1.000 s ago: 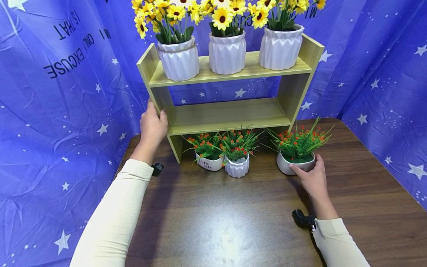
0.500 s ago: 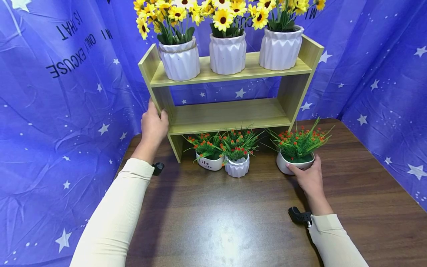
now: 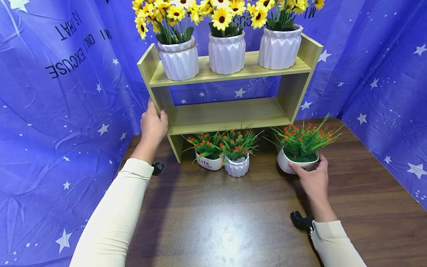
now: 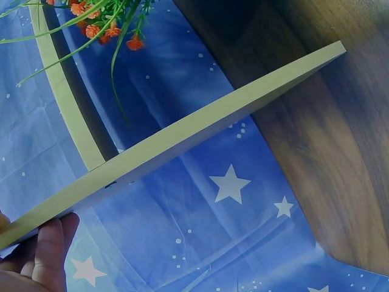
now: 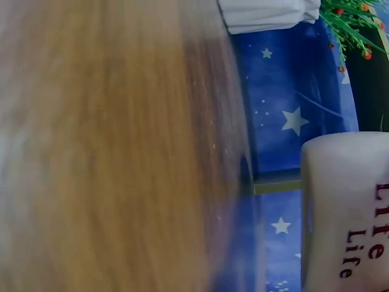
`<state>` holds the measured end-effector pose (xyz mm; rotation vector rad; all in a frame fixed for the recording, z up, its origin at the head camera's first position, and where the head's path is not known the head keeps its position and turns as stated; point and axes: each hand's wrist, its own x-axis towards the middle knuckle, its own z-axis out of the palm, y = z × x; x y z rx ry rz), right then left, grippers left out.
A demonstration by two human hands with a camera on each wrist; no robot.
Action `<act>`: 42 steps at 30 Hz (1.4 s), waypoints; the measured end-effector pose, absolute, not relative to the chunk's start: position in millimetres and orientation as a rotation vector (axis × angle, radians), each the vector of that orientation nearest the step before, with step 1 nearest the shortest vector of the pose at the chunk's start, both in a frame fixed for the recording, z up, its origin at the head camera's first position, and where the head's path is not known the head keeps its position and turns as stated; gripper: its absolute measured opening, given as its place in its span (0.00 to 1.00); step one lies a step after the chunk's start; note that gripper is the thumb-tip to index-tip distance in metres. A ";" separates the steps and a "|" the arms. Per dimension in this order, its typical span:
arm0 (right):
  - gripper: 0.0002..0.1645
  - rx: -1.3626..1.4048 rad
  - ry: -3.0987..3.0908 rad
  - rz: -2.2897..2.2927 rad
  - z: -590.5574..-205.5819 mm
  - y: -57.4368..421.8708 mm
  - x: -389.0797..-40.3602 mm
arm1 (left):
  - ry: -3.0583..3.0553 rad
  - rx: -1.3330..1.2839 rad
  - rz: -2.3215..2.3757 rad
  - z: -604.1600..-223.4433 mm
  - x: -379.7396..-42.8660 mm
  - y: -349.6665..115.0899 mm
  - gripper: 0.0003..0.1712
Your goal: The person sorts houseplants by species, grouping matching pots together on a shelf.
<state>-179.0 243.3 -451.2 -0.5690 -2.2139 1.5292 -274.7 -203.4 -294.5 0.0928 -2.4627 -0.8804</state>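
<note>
My left hand (image 3: pixel 153 124) grips the left side panel of a light wooden shelf (image 3: pixel 230 111), with the thumb on the front edge. In the left wrist view, its fingers (image 4: pixel 50 249) lie against the panel's outer face. At the right, my right hand (image 3: pixel 315 181) holds a white oval flowerpot (image 3: pixel 285 162) with orange flowers and grassy leaves, thumb in front and fingers round the right side. In the right wrist view, "Life" lettering marks this pot (image 5: pixel 334 201), and a gap shows between its base and the tabletop (image 5: pixel 121 152).
Under the shelf stand another white "Life" pot (image 3: pixel 210 163) and a small pleated white pot (image 3: pixel 237 168), both with orange flowers. Three pleated white pots of yellow flowers, one of them a middle pot (image 3: pixel 227 55), line the shelf top. Blue star-printed cloth (image 3: pixel 377 85) surrounds the table.
My right hand has shifted slightly right and raised the oval pot a little off the table, its plant leaning right. My left hand stays on the shelf panel.
</note>
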 end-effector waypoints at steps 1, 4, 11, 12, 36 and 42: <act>0.62 -0.564 -2.202 1.525 -448.9 242.5 -177.6 | -2.464 0.094 -0.880 -294.5 -274.9 -203.5 0.30; 0.61 -0.553 -2.173 1.520 -442.6 239.7 -173.6 | -2.468 0.101 -0.881 -294.6 -275.4 -203.6 0.29; 0.59 -0.462 -2.075 1.586 -425.0 232.5 -167.1 | -2.470 0.106 -0.873 -294.7 -275.3 -203.7 0.29; 0.58 -0.446 -2.059 1.597 -421.9 231.1 -166.5 | -2.470 0.106 -0.873 -294.7 -275.3 -203.8 0.29; 0.59 -0.071 -2.026 1.620 -342.3 188.3 -202.2 | -2.489 0.120 -0.871 -293.7 -274.8 -204.2 0.31; 0.59 -0.092 -2.112 1.518 -335.1 179.0 -224.7 | -2.479 0.110 -0.876 -294.2 -274.7 -204.0 0.30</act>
